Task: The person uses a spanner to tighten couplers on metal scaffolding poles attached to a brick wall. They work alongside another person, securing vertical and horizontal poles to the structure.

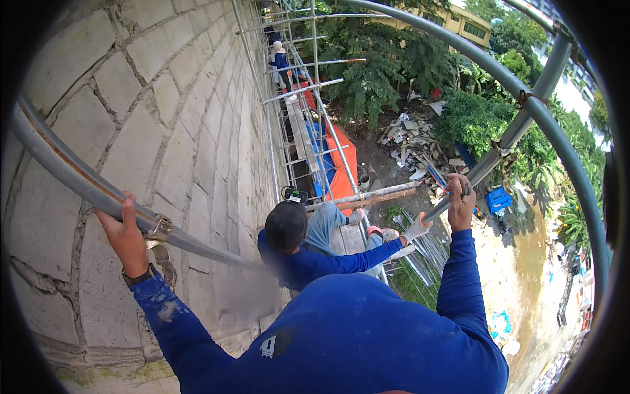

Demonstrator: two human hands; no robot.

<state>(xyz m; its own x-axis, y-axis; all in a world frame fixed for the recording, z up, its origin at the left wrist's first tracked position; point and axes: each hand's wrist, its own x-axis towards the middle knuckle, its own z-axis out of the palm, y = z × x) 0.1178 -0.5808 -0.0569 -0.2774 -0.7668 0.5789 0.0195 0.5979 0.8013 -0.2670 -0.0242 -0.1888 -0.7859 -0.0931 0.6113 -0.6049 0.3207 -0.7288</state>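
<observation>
On the left, my left hand [126,238] is closed around a grey scaffold pipe [72,174] that runs along the block wall. A metal clamp [159,228] sits on that pipe beside my wrist, its loose part hanging below. To the right, my right hand [461,205] grips a slanting scaffold pipe [485,165]; a small dark round part shows at its fingers. Below me sits a co-worker in a dark cap [287,224] and blue sleeves. That person's gloved hand [417,228] is at the lower end of the same slanting pipe.
A concrete block wall [177,131] rises on the left. Scaffold planks [302,134] run away beside it, with another person [280,59] farther along. A curved grey pipe [564,144] arches on the right. Far below lie an orange tarp [341,164], rubble [410,134] and a blue crate [499,199].
</observation>
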